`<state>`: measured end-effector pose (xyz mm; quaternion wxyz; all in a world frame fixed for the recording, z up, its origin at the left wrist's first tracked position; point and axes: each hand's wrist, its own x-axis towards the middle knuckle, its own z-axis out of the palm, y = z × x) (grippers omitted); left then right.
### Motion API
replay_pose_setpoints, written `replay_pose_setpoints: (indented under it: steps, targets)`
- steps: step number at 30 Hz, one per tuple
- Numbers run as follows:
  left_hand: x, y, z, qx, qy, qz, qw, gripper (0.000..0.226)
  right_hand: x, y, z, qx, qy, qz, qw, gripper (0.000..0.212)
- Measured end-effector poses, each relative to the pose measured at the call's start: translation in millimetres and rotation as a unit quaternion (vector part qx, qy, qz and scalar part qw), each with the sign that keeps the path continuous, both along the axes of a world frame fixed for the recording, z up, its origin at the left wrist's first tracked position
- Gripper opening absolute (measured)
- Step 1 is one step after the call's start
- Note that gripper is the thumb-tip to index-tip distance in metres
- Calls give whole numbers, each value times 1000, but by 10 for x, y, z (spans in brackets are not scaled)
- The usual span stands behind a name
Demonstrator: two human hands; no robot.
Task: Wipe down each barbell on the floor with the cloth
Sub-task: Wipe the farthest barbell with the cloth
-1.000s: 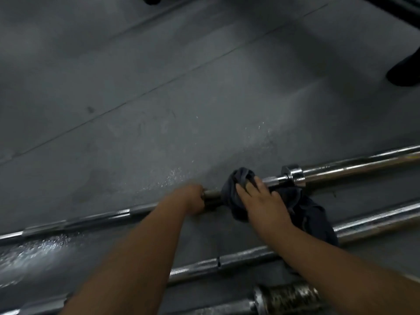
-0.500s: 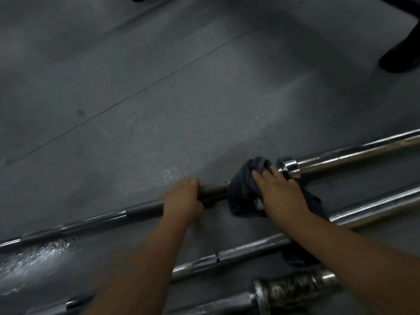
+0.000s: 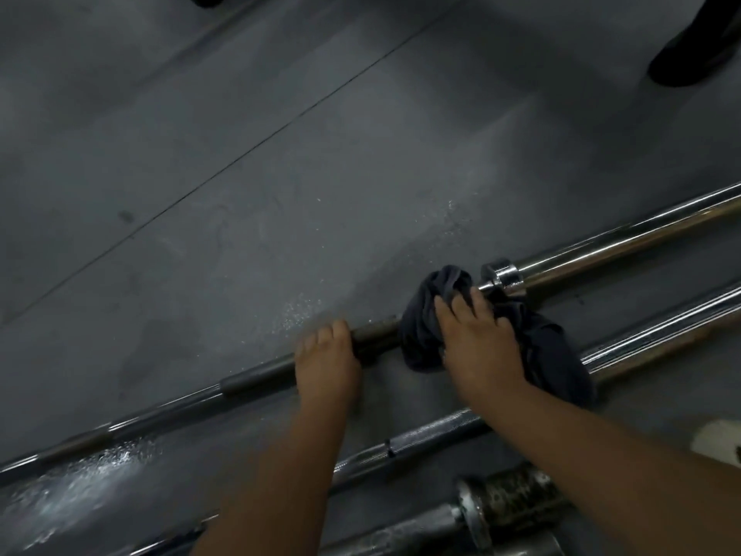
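Our left hand (image 3: 326, 359) grips the far barbell (image 3: 248, 382) on the floor (image 3: 280, 174), fingers curled over its shaft. Our right hand (image 3: 477, 347) clasps the cloth (image 3: 421, 327) bunched round it, beside the collar (image 3: 503, 276).

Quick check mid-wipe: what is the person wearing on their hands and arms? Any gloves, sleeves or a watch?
Nothing shows on them. The left hand and right hand are ungloved, with no rings visible. The left forearm and right forearm are bare up to the picture's edge: no sleeve, watch or band in view.
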<state>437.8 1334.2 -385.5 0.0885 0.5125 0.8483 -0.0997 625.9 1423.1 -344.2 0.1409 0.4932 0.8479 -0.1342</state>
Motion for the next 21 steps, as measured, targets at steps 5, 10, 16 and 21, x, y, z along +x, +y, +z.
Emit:
replay_pose_setpoints:
  steps: [5, 10, 16, 21]
  targets:
    - [-410, 482, 212, -232, -271, 50, 933, 20, -262, -91, -55, -46, 40, 125, 990, 65]
    - [-206, 26, 33, -7, -98, 11, 995, 27, 128, 117, -11, 0, -19, 9, 1000, 70]
    - [-227, 194, 87, -93, -104, 38, 990, 19, -222, -103, 21, -55, 5, 148, 987, 68]
    - [-392, 334, 149, -138, -168, 49, 975, 25, 20, 261, -14, -3, -15, 62, 998, 75]
